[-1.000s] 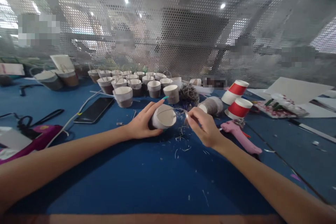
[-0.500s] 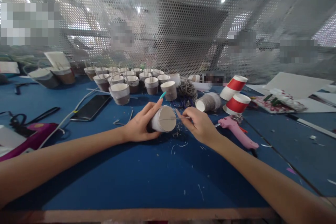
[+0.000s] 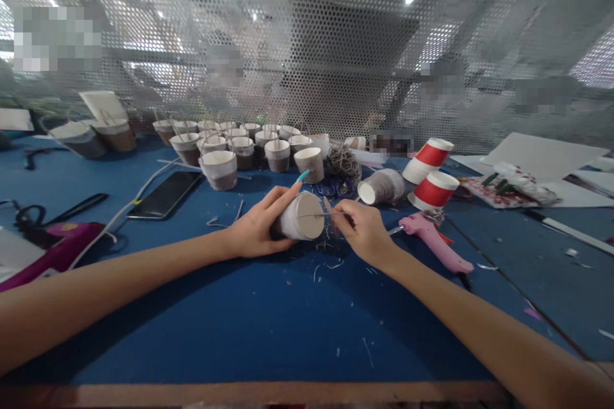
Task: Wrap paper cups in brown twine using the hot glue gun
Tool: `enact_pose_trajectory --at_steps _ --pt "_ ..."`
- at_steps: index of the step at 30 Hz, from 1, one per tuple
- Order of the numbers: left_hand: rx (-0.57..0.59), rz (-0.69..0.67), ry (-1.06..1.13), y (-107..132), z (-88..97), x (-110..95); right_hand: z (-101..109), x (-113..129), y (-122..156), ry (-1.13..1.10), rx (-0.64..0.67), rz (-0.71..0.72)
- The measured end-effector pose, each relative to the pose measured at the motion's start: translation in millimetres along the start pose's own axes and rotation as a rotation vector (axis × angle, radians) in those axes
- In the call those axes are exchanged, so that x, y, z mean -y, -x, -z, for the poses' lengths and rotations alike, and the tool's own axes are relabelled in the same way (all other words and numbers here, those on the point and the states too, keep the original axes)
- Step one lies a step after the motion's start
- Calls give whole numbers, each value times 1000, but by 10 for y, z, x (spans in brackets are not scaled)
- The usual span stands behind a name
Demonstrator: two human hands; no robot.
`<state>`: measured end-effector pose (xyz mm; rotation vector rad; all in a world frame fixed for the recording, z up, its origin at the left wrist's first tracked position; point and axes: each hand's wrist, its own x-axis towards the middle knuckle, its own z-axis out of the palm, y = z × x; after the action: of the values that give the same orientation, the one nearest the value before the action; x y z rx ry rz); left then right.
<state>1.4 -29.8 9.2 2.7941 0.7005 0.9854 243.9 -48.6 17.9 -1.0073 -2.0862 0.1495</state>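
My left hand (image 3: 261,225) is wrapped round a paper cup (image 3: 291,220) that lies tipped on its side, its round pale end facing right towards me. White material covers the cup's side near that end. A thin brownish strand, like twine or wire (image 3: 319,215), crosses the pale end. Its right part runs to my right hand (image 3: 361,227), which pinches it between thumb and fingers just right of the cup. Several cut bits of strand lie on the blue table beneath.
Behind stand several wrapped cups with thin handles (image 3: 219,170). A wrapped cup (image 3: 381,187) lies beside two red-and-white cups (image 3: 434,190). A pink glue gun (image 3: 436,243) is near my right forearm. Left are a phone (image 3: 165,195) and a magenta tool (image 3: 60,246); a twine tangle (image 3: 343,163) sits behind.
Both hands stay almost in place. The cup has shifted very slightly right, and my right fingers have curled in more around the strand.
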Motion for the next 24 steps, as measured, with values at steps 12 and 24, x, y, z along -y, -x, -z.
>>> enact_pose_trajectory --at_steps 12,24 --pt "4 19 52 1 -18 30 -11 24 22 -60 -9 -39" --pt "5 1 52 -7 -13 30 -3 45 19 -46 -60 -60"
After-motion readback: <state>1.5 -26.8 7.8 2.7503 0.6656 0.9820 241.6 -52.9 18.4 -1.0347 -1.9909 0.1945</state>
